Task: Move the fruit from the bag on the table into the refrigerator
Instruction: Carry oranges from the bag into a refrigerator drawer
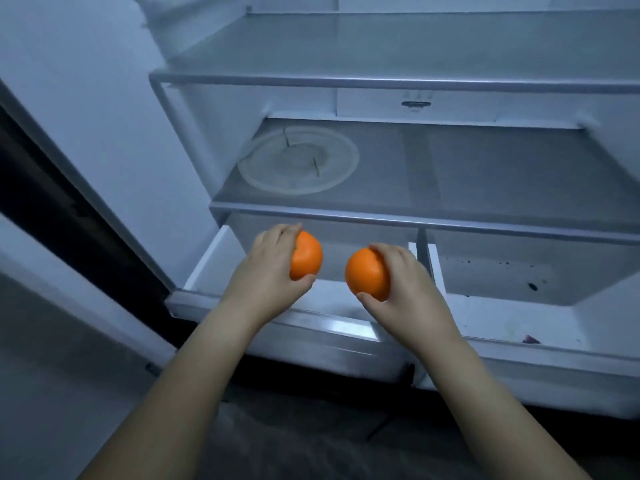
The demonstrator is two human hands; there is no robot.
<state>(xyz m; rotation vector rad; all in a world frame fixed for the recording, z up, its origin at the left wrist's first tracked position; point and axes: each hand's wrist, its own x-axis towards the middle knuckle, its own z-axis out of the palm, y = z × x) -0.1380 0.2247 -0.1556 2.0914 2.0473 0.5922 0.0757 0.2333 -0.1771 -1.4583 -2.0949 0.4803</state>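
Both hands reach into the open refrigerator (pixel 415 102), over the pulled-out left crisper drawer (pixel 207 265). The left hand (pixel 273 261) grips the left orange (pixel 306 256), fingers curled over its top and thumb pressed under its lower edge. The right hand (pixel 408 282) grips the right orange (pixel 367 273) the same way, fingers wrapped over the top and thumb tip against the underside. Both fruits are held in the air above the drawer's opening, side by side and apart from each other, neither touching the drawer. Skins are bright orange, smooth and whole; the right orange shows a faint crease near the fingers. Directly above the drawer sits a glass shelf (pixel 485 174) carrying a round clear glass plate (pixel 298 161). Just beside the drawer, the right crisper drawer (pixel 502 306) has dark specks (pixel 533 287) on its floor.
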